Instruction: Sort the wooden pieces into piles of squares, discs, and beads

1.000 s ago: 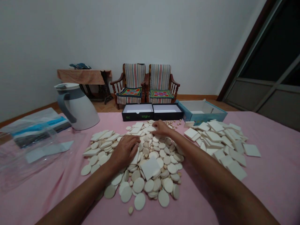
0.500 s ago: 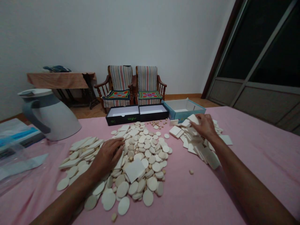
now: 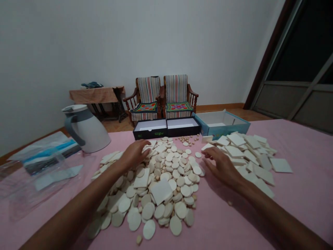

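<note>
Since half a second ago the right hand (image 3: 221,166) has left the heap of square tiles (image 3: 249,156) and come back left, now hovering open, palm down, between those squares and the big central pile of round discs (image 3: 161,184). Meanwhile the left hand (image 3: 135,152) has slid farther up that pile, fingers spread flat on the pieces. All lies on the pink table (image 3: 299,194), with a white jug (image 3: 87,128) far left.
</note>
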The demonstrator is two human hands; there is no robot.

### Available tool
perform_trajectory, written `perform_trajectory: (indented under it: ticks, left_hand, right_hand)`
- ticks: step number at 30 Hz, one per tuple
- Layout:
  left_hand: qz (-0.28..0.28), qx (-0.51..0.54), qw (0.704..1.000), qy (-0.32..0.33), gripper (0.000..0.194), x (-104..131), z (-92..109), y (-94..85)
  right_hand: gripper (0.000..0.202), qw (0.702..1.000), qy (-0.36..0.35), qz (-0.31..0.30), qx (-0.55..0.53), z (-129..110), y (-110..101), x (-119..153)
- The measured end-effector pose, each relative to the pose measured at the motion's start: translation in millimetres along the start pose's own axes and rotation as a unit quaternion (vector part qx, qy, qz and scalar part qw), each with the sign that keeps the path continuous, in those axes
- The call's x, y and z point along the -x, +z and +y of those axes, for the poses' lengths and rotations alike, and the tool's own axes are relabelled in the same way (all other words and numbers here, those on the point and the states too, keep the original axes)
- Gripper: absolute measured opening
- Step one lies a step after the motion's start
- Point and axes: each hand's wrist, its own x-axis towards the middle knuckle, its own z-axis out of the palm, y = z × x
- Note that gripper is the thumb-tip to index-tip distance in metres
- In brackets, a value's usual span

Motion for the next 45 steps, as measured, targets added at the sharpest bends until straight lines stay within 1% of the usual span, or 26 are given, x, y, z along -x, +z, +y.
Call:
perform_trajectory:
  ticks: [2,4,7,10,13,17,21,25,27,29,31,33,34,35,37,39,40,41,43,45]
  left_hand:
    - [-0.02,-0.011,0.999,-0.037,0.03,-24,-9,9.1]
    - [-0.048,-0.018,0.996,-0.073,0.03,-46,-16,20.4]
    - [-0.088,-0.02,0.99,-0.111,0.035,-71,-22,36.0]
    - [-0.119,-0.016,0.984,-0.131,0.035,-84,-23,46.5]
    - [-0.139,-0.003,0.981,-0.133,0.034,-87,-24,51.0]
    - [-0.171,0.041,0.978,-0.109,0.034,-82,-30,47.4]
    - [-0.201,0.104,0.971,-0.072,0.032,-71,-35,34.6]
    - [-0.19,0.163,0.968,-0.029,0.045,-59,-29,15.3]
    - [-0.193,0.193,0.962,0.002,0.049,-52,-23,4.4]
    - [-0.207,0.218,0.953,0.033,0.048,-46,-14,-5.7]
    - [-0.229,0.266,0.934,0.07,0.047,-40,-4,-13.0]
    - [-0.234,0.323,0.911,0.105,0.048,-35,8,-15.8]
    - [-0.223,0.338,0.907,0.119,0.049,-33,16,-15.4]
    - [-0.2,0.34,0.91,0.13,0.05,-31,25,-13.8]
    - [-0.128,0.298,0.934,0.15,0.051,-24,45,-7.9]
    - [-0.064,0.264,0.945,0.183,0.054,-16,69,-0.1]
    - [-0.036,0.248,0.947,0.2,0.055,-11,81,3.8]
    - [-0.021,0.235,0.947,0.217,0.057,-5,92,7.6]
    - [-0.012,0.21,0.943,0.256,0.06,5,112,14.2]
    - [-0.007,0.198,0.938,0.286,0.063,13,127,18.7]
  right_hand:
    - [0.018,0.999,-0.004,-0.041,-0.028,-13,13,7]
    - [0.015,0.998,0.002,-0.058,-0.032,-18,21,13]
    - [0.014,0.997,0.011,-0.068,-0.023,-15,27,17]
    - [0.013,0.997,0.006,-0.078,-0.017,-7,29,19]
    - [0.012,0.996,0.002,-0.083,-0.019,-2,30,19]
    - [0.012,0.996,0.004,-0.083,-0.02,-1,30,19]
    - [0.011,0.996,-0.005,-0.084,-0.019,0,31,19]
    - [0.012,0.996,-0.007,-0.083,-0.013,2,31,19]
    - [0.013,0.996,-0.01,-0.088,-0.009,3,30,20]
    - [0.013,0.996,-0.009,-0.094,-0.007,3,30,20]
    - [0.014,0.995,-0.006,-0.097,-0.009,3,30,19]
    - [0.015,0.996,-0.005,-0.091,-0.016,1,29,19]
    - [0.016,0.996,-0.005,-0.083,-0.022,-1,29,18]
    - [0.017,0.997,-0.006,-0.068,-0.029,-4,28,18]
    - [0.02,0.998,0.004,-0.027,-0.054,-12,26,17]
    - [0.02,0.993,0.053,0.002,-0.105,-23,24,16]
    - [0.02,0.985,0.09,0.003,-0.146,-28,24,16]
    - [0.021,0.971,0.132,-0.006,-0.198,-33,24,16]
    - [0.032,0.926,0.206,-0.038,-0.314,-42,25,15]
    - [0.042,0.878,0.247,-0.08,-0.402,-46,25,13]
